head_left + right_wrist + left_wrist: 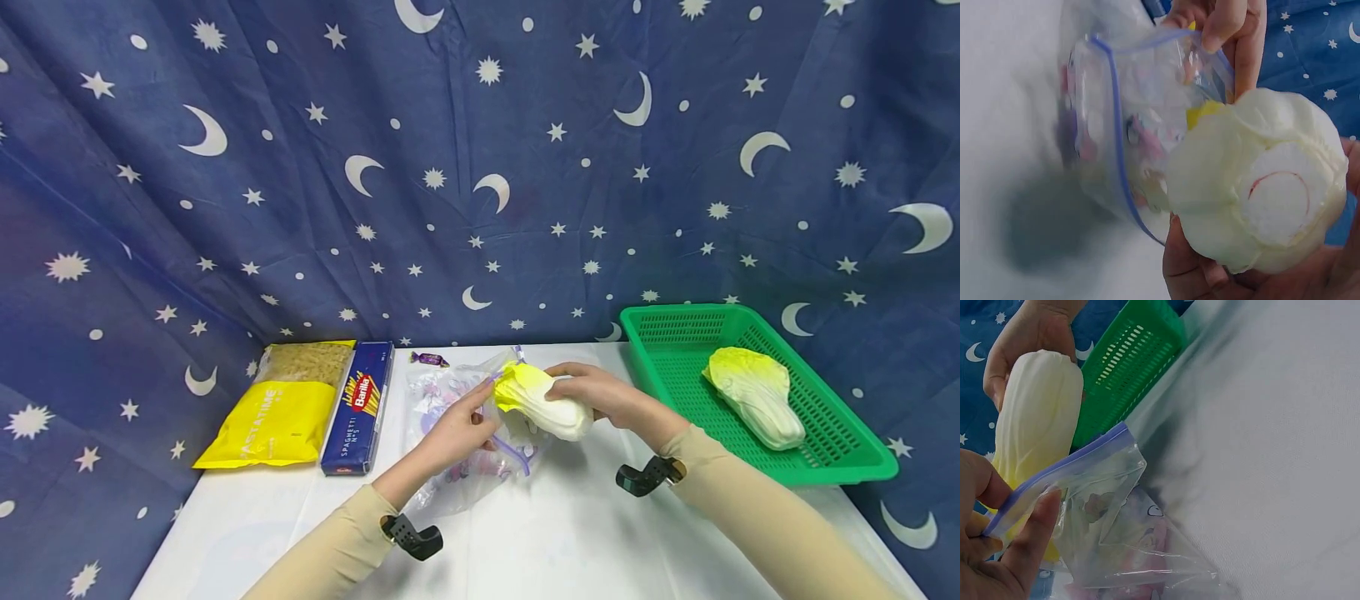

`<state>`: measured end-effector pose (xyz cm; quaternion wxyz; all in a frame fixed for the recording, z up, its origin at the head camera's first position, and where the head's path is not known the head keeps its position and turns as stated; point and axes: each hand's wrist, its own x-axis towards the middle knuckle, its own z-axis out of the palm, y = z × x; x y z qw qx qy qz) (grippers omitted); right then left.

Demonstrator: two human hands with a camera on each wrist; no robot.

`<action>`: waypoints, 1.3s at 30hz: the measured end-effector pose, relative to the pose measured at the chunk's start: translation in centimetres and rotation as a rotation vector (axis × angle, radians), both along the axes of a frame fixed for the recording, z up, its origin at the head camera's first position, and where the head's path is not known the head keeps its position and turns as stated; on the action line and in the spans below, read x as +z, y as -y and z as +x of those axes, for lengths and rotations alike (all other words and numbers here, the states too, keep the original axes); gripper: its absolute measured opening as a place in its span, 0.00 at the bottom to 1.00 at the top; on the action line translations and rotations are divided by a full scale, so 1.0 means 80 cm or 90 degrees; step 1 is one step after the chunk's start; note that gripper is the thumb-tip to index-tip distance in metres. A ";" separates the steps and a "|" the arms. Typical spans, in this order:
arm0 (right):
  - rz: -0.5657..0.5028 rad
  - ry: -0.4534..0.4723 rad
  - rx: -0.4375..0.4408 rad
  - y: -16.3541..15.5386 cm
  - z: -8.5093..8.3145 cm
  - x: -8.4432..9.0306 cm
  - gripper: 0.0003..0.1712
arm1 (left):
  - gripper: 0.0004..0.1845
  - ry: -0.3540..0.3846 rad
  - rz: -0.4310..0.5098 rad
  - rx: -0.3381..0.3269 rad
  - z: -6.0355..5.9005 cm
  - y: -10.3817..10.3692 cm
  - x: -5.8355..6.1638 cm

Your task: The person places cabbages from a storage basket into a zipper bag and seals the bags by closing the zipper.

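A napa cabbage [551, 404], white at its base and yellow at the leaf end, is gripped by my right hand [592, 390] around its base. Its yellow tip points left, at the mouth of a clear zip bag [450, 417] with a purple zip edge and pink printed figures. My left hand [461, 429] pinches the bag's zip edge [1079, 459] between thumb and fingers. In the right wrist view the bag's mouth gapes, and the cabbage's round base [1279, 194] faces the camera. The yellow leaf end [1204, 112] lies at the opening, partly hidden.
A green basket [862, 467] at the right holds another napa cabbage [757, 396]. At the left lie a yellow pasta bag [277, 417] and a blue spaghetti box [360, 417]. A purple wrapped candy [429, 359] sits behind the zip bag, near the starry curtain [450, 167].
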<state>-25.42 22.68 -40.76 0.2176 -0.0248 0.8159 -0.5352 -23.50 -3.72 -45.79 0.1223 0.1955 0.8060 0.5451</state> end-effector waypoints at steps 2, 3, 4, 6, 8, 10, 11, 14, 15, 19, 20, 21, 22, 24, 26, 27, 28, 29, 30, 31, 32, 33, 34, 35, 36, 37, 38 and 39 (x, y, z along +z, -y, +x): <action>-0.026 0.017 -0.017 0.001 0.001 -0.002 0.36 | 0.39 -0.007 0.002 0.005 0.000 -0.001 -0.001; -0.040 0.027 -0.028 0.002 0.001 -0.003 0.36 | 0.39 -0.012 -0.001 0.007 0.000 -0.002 -0.001; -0.054 0.037 -0.038 0.003 0.001 -0.004 0.35 | 0.39 -0.015 -0.004 0.008 0.001 -0.003 -0.001; -0.084 0.057 -0.051 0.005 0.001 -0.007 0.35 | 0.39 -0.024 -0.012 0.011 0.001 -0.005 -0.002; -0.111 0.079 -0.065 0.007 0.000 -0.010 0.35 | 0.39 -0.030 -0.027 0.017 0.001 -0.007 -0.001; -0.134 0.096 -0.069 0.010 -0.001 -0.013 0.36 | 0.39 -0.033 -0.036 0.023 0.002 -0.008 0.001; -0.146 0.108 -0.073 0.010 -0.001 -0.015 0.36 | 0.40 -0.035 -0.041 0.026 0.003 -0.009 0.002; -0.184 0.143 -0.087 0.013 -0.003 -0.018 0.36 | 0.40 -0.035 -0.043 0.032 0.004 -0.011 0.004; -0.197 0.155 -0.088 0.013 -0.004 -0.019 0.37 | 0.41 -0.034 -0.042 0.034 0.004 -0.012 0.005; -0.266 0.203 -0.100 0.018 -0.004 -0.020 0.39 | 0.41 -0.025 -0.033 0.039 0.005 -0.016 0.005; -0.282 0.211 -0.102 0.019 -0.004 -0.020 0.39 | 0.41 -0.023 -0.031 0.038 0.005 -0.017 0.005; -0.296 0.220 -0.112 0.020 -0.004 -0.021 0.39 | 0.42 -0.017 -0.027 0.037 0.005 -0.018 0.004; -0.309 0.225 -0.121 0.022 -0.003 -0.021 0.39 | 0.42 -0.013 -0.023 0.035 0.006 -0.019 0.004; -0.325 0.228 -0.137 0.025 -0.003 -0.022 0.36 | 0.42 -0.004 -0.016 0.033 0.006 -0.021 0.003; -0.326 0.222 -0.145 0.028 -0.004 -0.025 0.34 | 0.42 0.009 -0.010 0.031 0.007 -0.023 0.003; -0.324 0.220 -0.153 0.030 -0.004 -0.026 0.33 | 0.42 0.017 -0.006 0.031 0.007 -0.023 0.003; -0.322 0.214 -0.151 0.031 -0.005 -0.027 0.32 | 0.42 0.026 0.003 0.030 0.008 -0.023 0.003; -0.317 0.210 -0.151 0.033 -0.005 -0.028 0.31 | 0.42 0.038 0.014 0.028 0.008 -0.024 0.003; -0.310 0.205 -0.150 0.033 -0.005 -0.029 0.30 | 0.42 0.052 0.025 0.026 0.008 -0.024 0.003; -0.300 0.199 -0.148 0.034 -0.005 -0.031 0.29 | 0.41 0.067 0.037 0.025 0.008 -0.024 0.004; -0.286 0.191 -0.148 0.035 -0.005 -0.032 0.28 | 0.41 0.082 0.054 0.025 0.009 -0.024 0.004; -0.269 0.183 -0.149 0.035 -0.005 -0.034 0.27 | 0.41 0.094 0.068 0.026 0.009 -0.024 0.005; -0.252 0.173 -0.144 0.036 -0.005 -0.035 0.26 | 0.41 0.106 0.080 0.027 0.009 -0.024 0.005; -0.233 0.165 -0.144 0.037 -0.005 -0.037 0.26 | 0.41 0.118 0.088 0.029 0.010 -0.024 0.006; -0.216 0.156 -0.145 0.038 -0.005 -0.038 0.27 | 0.41 0.127 0.096 0.033 0.010 -0.024 0.007; -0.198 0.146 -0.147 0.039 -0.004 -0.039 0.29 | 0.41 0.134 0.105 0.035 0.010 -0.024 0.008; -0.181 0.139 -0.149 0.041 -0.003 -0.039 0.32 | 0.41 0.139 0.111 0.038 0.010 -0.024 0.008; -0.169 0.135 -0.149 0.042 -0.002 -0.040 0.34 | 0.41 0.144 0.115 0.039 0.009 -0.024 0.007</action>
